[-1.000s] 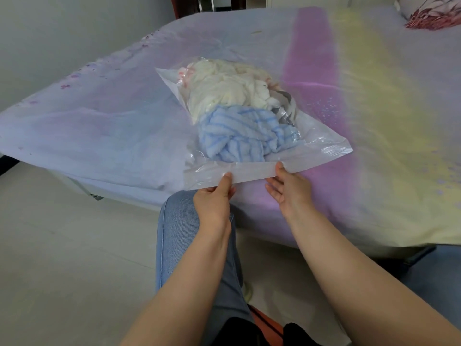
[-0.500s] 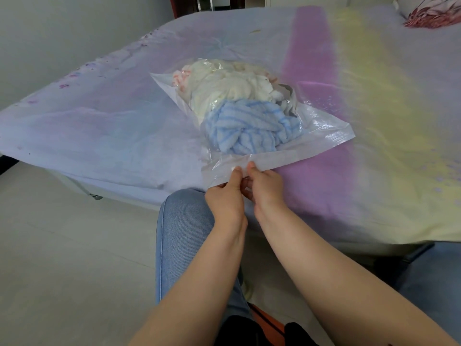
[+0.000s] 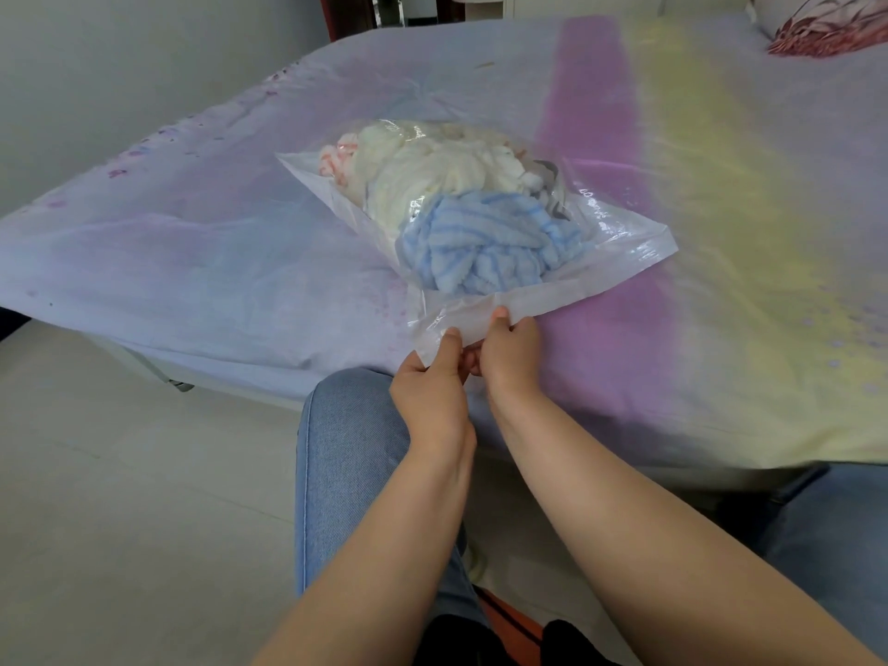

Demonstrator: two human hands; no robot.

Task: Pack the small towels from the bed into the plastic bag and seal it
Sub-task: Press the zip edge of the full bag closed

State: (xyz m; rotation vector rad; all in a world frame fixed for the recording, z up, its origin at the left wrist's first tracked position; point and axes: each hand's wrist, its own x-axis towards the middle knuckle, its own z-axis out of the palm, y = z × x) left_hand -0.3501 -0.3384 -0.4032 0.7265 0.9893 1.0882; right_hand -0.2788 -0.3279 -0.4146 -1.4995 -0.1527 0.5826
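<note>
Bag (image 3: 620, 247) lies on the bed (image 3: 240, 262) near its front edge, its mouth strip toward the person, the towels already inside. Both hands pinch that strip side by side near its left end: the left hand (image 3: 432, 386) with thumb on top at the corner, the right hand (image 3: 509, 350) touching it, thumb pressed on the plastic. To seal well, I judge the right thumb should slide rightward along the strip while the left anchors the corner, keeping the two layers flat and matched. A blue towel (image 3: 485, 247) bulges just behind the strip and could pull the seal apart; pushing it deeper would help. Behind it sits a cream towel (image 3: 432, 170), then bare sheet and a pillow (image 3: 826, 31) at the far corner.
</note>
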